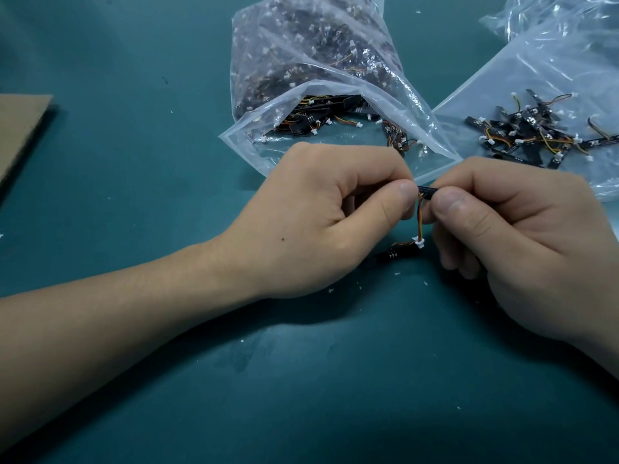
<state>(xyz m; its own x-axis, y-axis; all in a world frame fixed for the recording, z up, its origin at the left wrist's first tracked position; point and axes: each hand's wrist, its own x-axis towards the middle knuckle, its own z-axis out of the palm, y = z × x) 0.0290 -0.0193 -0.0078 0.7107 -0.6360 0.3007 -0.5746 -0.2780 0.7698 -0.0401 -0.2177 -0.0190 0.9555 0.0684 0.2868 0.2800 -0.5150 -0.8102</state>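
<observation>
As we look down, our left hand [321, 219] and right hand [522, 242] meet over the middle of the desk [134, 195], and both are clamped on one small black strip [427, 190]. Our left thumb and forefinger pinch its left end. Our right thumb and forefinger pinch the right end, with the other fingers of that hand curled in underneath. That puts the strip up off the desk, roughly level between our two thumbs, just in front of the mouth of the bag [335, 95].

From the strip, thin coloured wires [420, 216] drop straight down through the gap between our hands. They end in a white plug [419, 243], just beside our right hand's curled fingers. More wire runs left from the plug to a second strip [397, 255], lying on the desk in the shadow under our left hand.

Beyond our hands the clear bag lies open towards us, stuffed with the same black strips and white plugs. Off to the right, a loose pile [536, 132] of them rests on a flat plastic sheet [552, 72]. At the far left edge we see a piece of brown card [20, 128]. Tiny white flecks [331, 290] dot the green desk around our wrists.
</observation>
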